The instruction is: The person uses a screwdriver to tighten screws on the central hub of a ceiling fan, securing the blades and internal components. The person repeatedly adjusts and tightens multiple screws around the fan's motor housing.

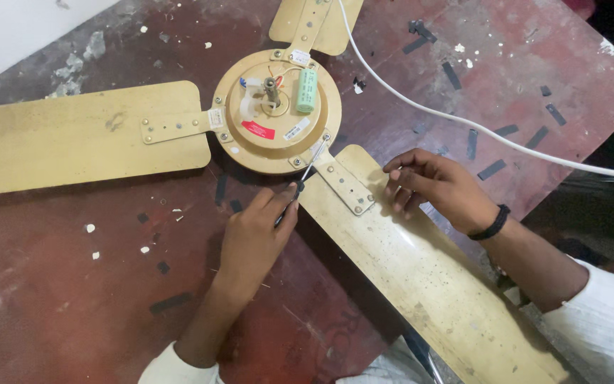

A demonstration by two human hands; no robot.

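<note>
A person bends over a gold ceiling fan laid face-up on a worn red table (pixel 72 313); the left hand (pixel 254 231) has its fingers curled closed round the dark handle of a screwdriver (pixel 305 174), whose thin metal shaft runs up toward one o'clock and meets a screw at the rim of the round motor housing (pixel 276 110), where the bracket (pixel 342 183) of the near blade joins it; the right hand (pixel 438 186), with a black band at the wrist, rests at three o'clock of that bracket, fingers loosely bent and pressing the edge of the near blade (pixel 428 277), gripping nothing; that blade stretches off toward five o'clock, a second blade (pixel 72 135) lies out at nine o'clock, a third (pixel 318 25) at twelve. By the look of it, the work in hand is the turning of a bracket screw at the housing; the next move would seem to call for the tip kept square in the screw head while the other hand steadies the blade against twisting. A green cylindrical capacitor (pixel 307 90) sits on the housing; a white cable (pixel 463 121) crosses the table toward three o'clock.
</note>
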